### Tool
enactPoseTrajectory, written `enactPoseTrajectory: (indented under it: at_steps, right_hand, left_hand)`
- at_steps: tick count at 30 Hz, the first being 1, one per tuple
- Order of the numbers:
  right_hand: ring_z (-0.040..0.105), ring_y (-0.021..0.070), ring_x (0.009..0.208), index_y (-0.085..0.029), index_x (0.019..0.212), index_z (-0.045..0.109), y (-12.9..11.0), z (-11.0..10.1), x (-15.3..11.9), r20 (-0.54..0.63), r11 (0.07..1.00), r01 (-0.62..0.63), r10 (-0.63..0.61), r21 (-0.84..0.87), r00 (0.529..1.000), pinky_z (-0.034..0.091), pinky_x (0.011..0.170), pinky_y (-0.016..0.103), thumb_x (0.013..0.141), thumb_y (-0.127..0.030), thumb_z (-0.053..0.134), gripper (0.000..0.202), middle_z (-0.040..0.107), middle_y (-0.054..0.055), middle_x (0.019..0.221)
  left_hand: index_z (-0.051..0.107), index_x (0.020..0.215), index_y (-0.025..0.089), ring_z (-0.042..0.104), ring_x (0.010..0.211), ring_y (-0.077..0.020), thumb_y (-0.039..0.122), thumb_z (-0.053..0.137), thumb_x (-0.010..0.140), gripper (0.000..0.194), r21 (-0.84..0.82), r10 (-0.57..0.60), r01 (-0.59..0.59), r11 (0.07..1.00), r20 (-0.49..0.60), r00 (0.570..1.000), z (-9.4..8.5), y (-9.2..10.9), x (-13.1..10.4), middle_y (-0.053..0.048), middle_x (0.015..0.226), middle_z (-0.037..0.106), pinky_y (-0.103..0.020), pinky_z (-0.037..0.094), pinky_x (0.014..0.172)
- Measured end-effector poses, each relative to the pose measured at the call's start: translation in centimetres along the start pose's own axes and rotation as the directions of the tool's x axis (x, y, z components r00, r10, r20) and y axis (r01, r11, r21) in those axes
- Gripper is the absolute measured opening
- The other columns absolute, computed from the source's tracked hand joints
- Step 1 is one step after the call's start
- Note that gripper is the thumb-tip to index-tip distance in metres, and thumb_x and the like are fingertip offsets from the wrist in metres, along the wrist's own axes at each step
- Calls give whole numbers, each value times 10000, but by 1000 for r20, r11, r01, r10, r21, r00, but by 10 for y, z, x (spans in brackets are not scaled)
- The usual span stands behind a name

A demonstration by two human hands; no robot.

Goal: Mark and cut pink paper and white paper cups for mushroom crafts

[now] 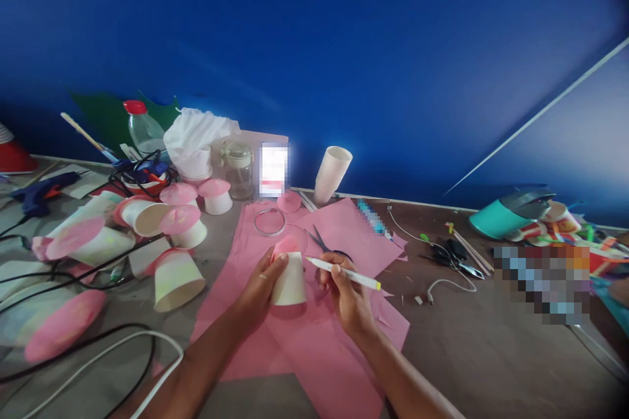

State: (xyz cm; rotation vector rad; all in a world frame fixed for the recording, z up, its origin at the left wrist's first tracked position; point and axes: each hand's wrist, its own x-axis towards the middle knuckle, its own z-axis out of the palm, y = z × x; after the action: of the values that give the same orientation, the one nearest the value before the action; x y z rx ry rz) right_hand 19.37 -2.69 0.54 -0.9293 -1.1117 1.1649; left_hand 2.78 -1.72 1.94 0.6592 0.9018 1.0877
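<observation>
A white paper cup (289, 283) with a pink round piece (284, 247) at its top is in my left hand (268, 275), wide rim downward, thumb on its side. My right hand (348, 294) grips a white marker with a yellow end (351, 273), its tip pointing left, a little right of the cup. Under both hands lie pink paper sheets (324, 340). Open scissors (322, 242) rest on the paper just beyond my right hand, their handles partly hidden. Behind the cup, a thin metal ring (269, 222) lies on the pink paper.
Several cups with pink tops (179, 281) and black cables (73, 272) spread over the left side. A glass jar (239, 173), a lit screen (274, 170) and a leaning cup stack (333, 173) stand near the blue wall. Black-handled scissors (469, 268) and a teal container (496, 216) are at right.
</observation>
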Motion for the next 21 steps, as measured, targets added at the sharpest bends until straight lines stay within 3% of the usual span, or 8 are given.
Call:
enactPoseTrajectory:
  at_steps: [3,7,9,13,17,21]
  right_hand:
    - [595,163,598,-232,1165,603,-4,3,-2,33,996,68,-66,-59,997,491,619,318,985,-552,495,383,640,-16,702]
    - [618,170,650,-248,1144,618,-11,3,-7,180,928,258,-214,-269,960,512,647,323,1012,-415,489,249,631,-4,748]
    - [625,191,738,-261,1156,615,-13,3,-8,308,823,419,-314,-383,898,518,685,336,985,-302,522,198,640,21,831]
    - [585,231,783,-289,1306,507,-12,1,-9,526,579,673,-433,-460,732,513,701,371,917,-126,516,422,647,45,890]
    - [559,223,748,-281,1335,477,-9,1,-7,572,522,707,-426,-477,701,494,655,342,893,-92,501,481,611,34,859]
    - [553,219,749,-284,1379,445,-5,2,-8,569,478,719,-442,-505,694,502,656,341,876,-59,481,552,579,32,887]
  left_hand:
    - [620,969,172,657,665,-196,523,739,797,409,-31,-16,16,999,-4,1000,-1,0,1,-47,780,712,-296,543,601]
    - [622,922,177,645,624,-181,495,751,790,368,-95,14,-16,995,-26,1000,-1,-2,4,-23,720,696,-273,518,566]
    - [621,894,177,632,592,-174,503,764,765,379,-121,13,-17,993,-39,999,0,-1,4,-13,689,683,-265,499,541]
    - [638,854,170,598,524,-161,548,780,703,430,-128,-22,14,992,-58,998,4,2,1,-8,637,668,-269,474,523]
    - [638,799,178,569,502,-157,581,752,699,430,-115,-37,32,993,-48,998,7,6,-2,-3,600,643,-272,443,503]
    - [621,734,201,517,511,-141,554,760,708,380,-103,50,-57,993,-72,996,10,12,-7,22,583,594,-261,414,481]
